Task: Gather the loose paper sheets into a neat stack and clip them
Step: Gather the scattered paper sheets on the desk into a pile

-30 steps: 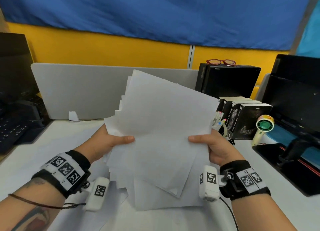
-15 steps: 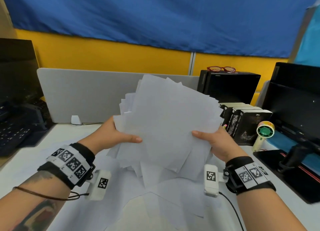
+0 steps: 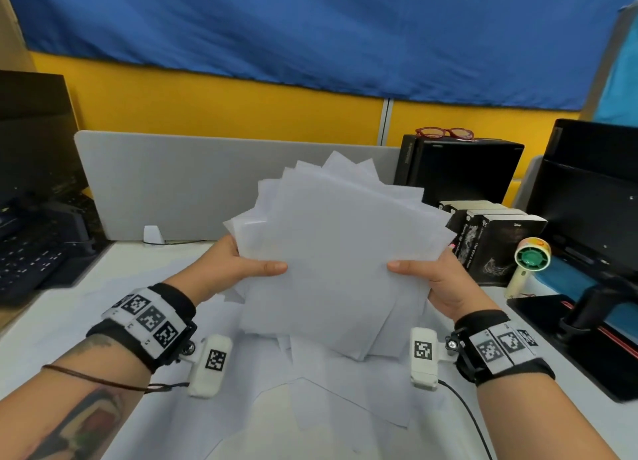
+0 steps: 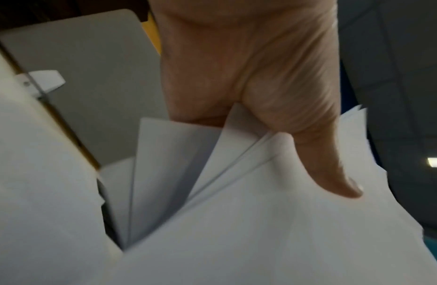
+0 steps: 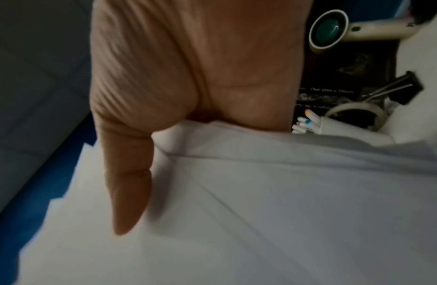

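I hold an uneven sheaf of white paper sheets (image 3: 338, 252) upright above the desk, corners fanned out at the top and bottom. My left hand (image 3: 238, 269) grips its left edge, thumb laid across the front sheet; the sheets (image 4: 261, 221) splay below that thumb. My right hand (image 3: 431, 280) grips the right edge the same way, thumb on the front sheet (image 5: 261, 212). More loose sheets (image 3: 345, 390) lie flat on the white desk (image 3: 69, 321) under the sheaf. A black binder clip (image 5: 403, 88) lies on the desk to the right, beside a roll of tape (image 5: 356, 113).
A grey divider panel (image 3: 172, 183) stands behind the desk. Black boxes (image 3: 497, 245), a small cream hand fan (image 3: 528, 262) and pens (image 5: 307, 123) crowd the right side, with a monitor (image 3: 593, 197). A keyboard (image 3: 27, 262) sits at the left.
The sheaf has been lifted off the desk sheets and turned more upright, its sheets drawn closer together. Both hands kept their grip on its side edges.
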Demonstrator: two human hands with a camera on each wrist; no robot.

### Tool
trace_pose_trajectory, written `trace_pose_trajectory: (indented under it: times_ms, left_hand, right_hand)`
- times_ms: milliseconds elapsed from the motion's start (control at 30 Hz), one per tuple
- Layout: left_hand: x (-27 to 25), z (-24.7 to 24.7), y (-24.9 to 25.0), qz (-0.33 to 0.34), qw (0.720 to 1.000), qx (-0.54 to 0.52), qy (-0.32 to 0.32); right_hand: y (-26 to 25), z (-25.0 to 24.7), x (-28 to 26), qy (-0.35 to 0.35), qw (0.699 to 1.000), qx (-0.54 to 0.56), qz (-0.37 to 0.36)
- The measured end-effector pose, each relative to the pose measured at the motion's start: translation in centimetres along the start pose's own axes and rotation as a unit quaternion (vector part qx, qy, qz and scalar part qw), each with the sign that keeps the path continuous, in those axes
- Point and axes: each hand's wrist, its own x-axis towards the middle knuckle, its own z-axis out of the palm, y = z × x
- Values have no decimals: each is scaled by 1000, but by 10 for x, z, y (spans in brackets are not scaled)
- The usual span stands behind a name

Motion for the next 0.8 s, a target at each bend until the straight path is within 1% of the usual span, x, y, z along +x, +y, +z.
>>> trace_pose_trajectory:
  times_ms: [100, 133, 167, 233, 300, 367, 433, 500, 533, 567, 600, 633, 667, 700, 733, 800]
  left_hand:
    - [1, 1, 8, 5, 1000, 0, -15]
    - [2, 1, 8, 4, 1000, -5, -21]
    - [3, 3, 6, 0, 1000, -8, -19]
    - [4, 9, 0, -11, 1000, -5, 10]
    - [5, 16, -5, -3, 999, -8, 50]
    - [5, 18, -4, 19, 996, -35, 80]
    - [7, 14, 2, 47, 993, -79, 79]
    - [10, 5, 11, 93, 987, -90, 98]
    - [12, 0, 17, 124, 982, -68, 122]
    - [13, -4, 24, 155, 976, -20, 148]
    - [15, -9, 31, 182, 968, 51, 163]
    - [14, -11, 40, 200, 959, 125, 159]
    - [13, -11, 49, 203, 951, 188, 138]
    - [11, -9, 59, 193, 948, 229, 111]
    - [11, -7, 66, 175, 950, 245, 84]
    - [14, -2, 78, 137, 961, 236, 46]
  right_hand:
    - [-2, -3, 3, 3, 999, 43, 27]
    - [-2, -3, 4, 7, 998, 42, 37]
    - [-2, -3, 4, 9, 999, 23, 46]
    - [2, 0, 3, 7, 998, -45, 47]
    - [4, 5, 2, 45, 994, -100, 18]
    - [-3, 10, 2, 86, 989, -117, -20]
    - [-17, 11, 2, 78, 984, -149, -55]
    - [-36, 13, 0, 37, 971, -222, -78]
    - [-45, 14, -2, 14, 961, -265, -82]
    - [-54, 18, -3, -7, 949, -305, -84]
    - [-61, 21, -2, -24, 936, -339, -88]
    - [-69, 27, -2, -38, 924, -369, -96]
    - [-77, 33, -1, -54, 912, -394, -104]
    - [-85, 40, 0, -75, 899, -417, -108]
    - [-91, 47, 1, -98, 886, -439, -108]
    - [-104, 62, 3, -130, 858, -485, -108]
